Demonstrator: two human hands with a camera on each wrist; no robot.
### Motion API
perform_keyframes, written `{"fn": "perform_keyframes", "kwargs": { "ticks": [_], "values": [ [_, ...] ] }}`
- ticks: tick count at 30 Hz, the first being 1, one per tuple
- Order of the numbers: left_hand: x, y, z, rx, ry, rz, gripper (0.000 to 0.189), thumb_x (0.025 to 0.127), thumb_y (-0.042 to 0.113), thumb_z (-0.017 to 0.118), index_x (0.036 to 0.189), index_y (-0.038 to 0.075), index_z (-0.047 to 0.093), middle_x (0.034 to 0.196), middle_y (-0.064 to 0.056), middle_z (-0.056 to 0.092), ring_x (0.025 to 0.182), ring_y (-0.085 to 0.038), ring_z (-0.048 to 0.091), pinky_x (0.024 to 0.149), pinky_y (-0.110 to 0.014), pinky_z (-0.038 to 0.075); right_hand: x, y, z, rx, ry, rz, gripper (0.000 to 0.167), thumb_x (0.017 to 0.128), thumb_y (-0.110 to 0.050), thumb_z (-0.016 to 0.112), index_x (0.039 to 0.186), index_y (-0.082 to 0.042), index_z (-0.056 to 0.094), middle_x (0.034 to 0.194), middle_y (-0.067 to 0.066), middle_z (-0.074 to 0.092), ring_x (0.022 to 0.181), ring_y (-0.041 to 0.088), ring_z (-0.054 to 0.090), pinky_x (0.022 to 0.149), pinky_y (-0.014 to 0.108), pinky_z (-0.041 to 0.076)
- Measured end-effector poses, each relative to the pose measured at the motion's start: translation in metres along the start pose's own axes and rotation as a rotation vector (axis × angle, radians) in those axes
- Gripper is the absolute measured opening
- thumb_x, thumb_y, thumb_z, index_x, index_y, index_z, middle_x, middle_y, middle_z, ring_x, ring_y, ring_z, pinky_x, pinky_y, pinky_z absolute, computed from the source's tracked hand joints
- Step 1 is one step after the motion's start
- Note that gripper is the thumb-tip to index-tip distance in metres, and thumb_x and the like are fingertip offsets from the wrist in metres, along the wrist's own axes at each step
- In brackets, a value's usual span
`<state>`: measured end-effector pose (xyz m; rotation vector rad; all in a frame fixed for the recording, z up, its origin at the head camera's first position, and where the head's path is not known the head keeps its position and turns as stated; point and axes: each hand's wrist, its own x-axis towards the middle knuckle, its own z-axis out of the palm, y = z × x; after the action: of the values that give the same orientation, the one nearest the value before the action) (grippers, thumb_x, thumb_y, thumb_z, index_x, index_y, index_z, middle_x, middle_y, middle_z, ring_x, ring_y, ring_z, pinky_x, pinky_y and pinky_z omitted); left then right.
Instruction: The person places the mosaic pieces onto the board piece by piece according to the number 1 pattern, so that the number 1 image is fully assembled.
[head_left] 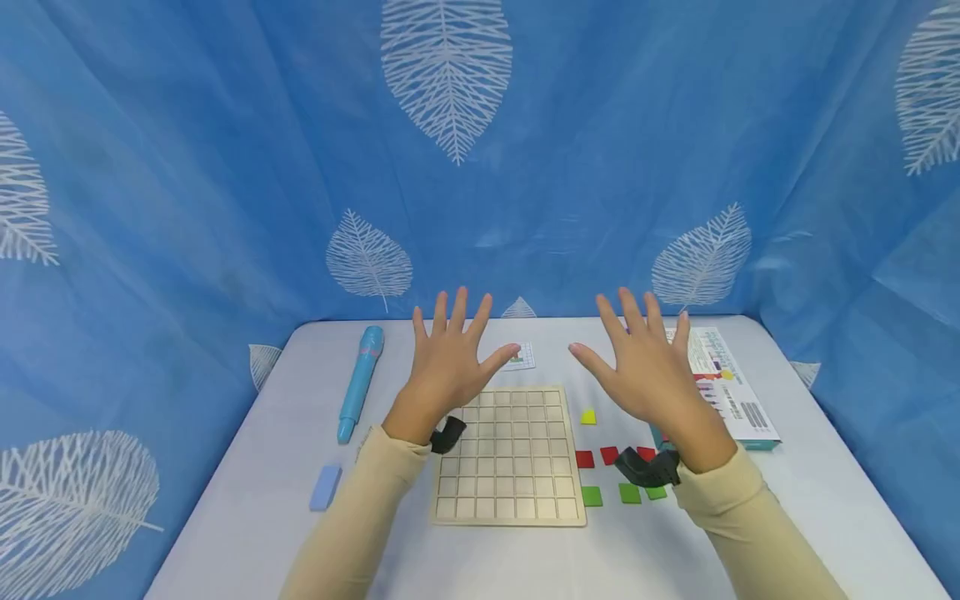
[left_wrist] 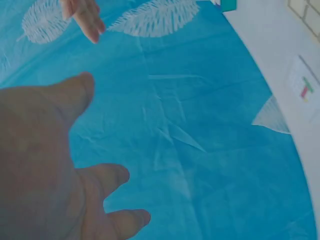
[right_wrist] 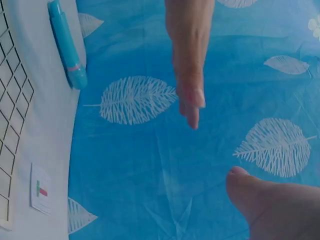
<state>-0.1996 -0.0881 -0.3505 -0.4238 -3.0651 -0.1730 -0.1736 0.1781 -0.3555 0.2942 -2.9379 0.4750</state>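
Both hands are held up over the table with fingers spread and nothing in them. In the head view the left hand (head_left: 447,362) overlaps the upper left of a wooden grid board (head_left: 510,454). My right hand (head_left: 648,367) overlaps a printed box (head_left: 723,383) at the right. Between the hands, behind the board, lies a small pattern card (head_left: 521,357), partly covered by the left thumb. Right of the board are a yellow piece (head_left: 588,417), several red pieces (head_left: 585,459) and several green pieces (head_left: 592,497), some partly hidden by the right wrist strap.
On the left of the white table (head_left: 247,533) lie a blue marker-shaped tube (head_left: 360,383) and a small blue block (head_left: 326,487). A blue curtain (head_left: 540,208) with white leaf prints hangs behind the table and along both sides.
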Motion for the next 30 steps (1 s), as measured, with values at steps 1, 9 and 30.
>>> {"fn": "perform_keyframes", "kwargs": {
  "ticks": [1, 9, 30],
  "values": [
    [-0.003, -0.003, 0.006, -0.007, -0.002, -0.002, 0.086, 0.098, 0.077, 0.032, 0.166, 0.029, 0.009, 0.171, -0.013, 0.004, 0.155, -0.04, -0.002, 0.116, -0.067, -0.003, -0.004, 0.003, 0.005, 0.01, 0.012, 0.005, 0.09, 0.1, -0.072, 0.039, 0.164, -0.011, 0.024, 0.167, 0.024, 0.014, 0.152, 0.05, 0.0, 0.107, 0.075, -0.013],
    [-0.03, -0.034, 0.06, -0.145, 0.087, -0.005, 0.077, 0.102, 0.061, 0.05, 0.164, 0.022, 0.027, 0.166, -0.017, 0.025, 0.153, -0.04, 0.017, 0.116, -0.068, 0.01, -0.028, 0.034, 0.056, 0.102, 0.145, 0.05, 0.071, 0.102, -0.045, 0.059, 0.154, 0.0, 0.042, 0.154, 0.03, 0.036, 0.142, 0.053, 0.028, 0.111, 0.074, 0.012],
    [-0.093, -0.081, 0.164, -0.62, 0.244, -0.226, 0.033, 0.098, 0.024, 0.071, 0.13, 0.016, 0.073, 0.054, 0.008, 0.037, 0.049, -0.007, 0.03, 0.048, -0.027, 0.031, -0.034, 0.069, 0.138, 0.283, 0.095, 0.035, 0.031, 0.093, -0.019, 0.078, 0.122, -0.006, 0.076, 0.07, 0.0, 0.046, 0.064, 0.017, 0.042, 0.055, 0.029, 0.034]
  ]
}}
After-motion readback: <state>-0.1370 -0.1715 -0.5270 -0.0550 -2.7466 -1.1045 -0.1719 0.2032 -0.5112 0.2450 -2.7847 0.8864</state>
